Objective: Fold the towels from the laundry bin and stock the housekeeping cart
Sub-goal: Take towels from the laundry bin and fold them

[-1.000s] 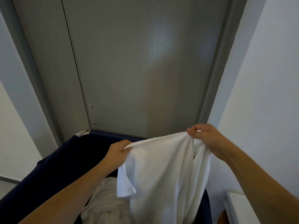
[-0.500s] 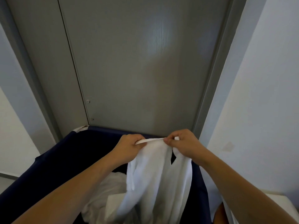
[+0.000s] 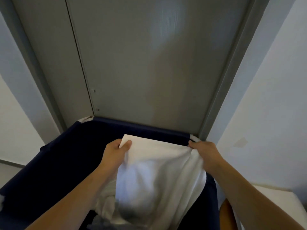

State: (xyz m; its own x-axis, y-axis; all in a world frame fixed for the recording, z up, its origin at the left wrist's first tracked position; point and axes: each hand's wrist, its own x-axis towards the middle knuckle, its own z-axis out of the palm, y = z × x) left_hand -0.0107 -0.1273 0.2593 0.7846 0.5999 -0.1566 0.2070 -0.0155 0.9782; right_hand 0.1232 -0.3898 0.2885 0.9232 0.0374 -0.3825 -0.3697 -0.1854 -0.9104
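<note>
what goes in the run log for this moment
stage: unfolded | left hand: pinches white towel | right hand: grips it | towel over navy laundry bin

grey door (image 3: 149, 63) in grey frame (image 3: 232, 67), white walls (image 3: 274, 97)

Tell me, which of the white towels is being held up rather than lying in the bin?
The spread towel, pinched at its top edge by the left hand and right hand. The other white towel lies crumpled inside the dark bin.
</note>
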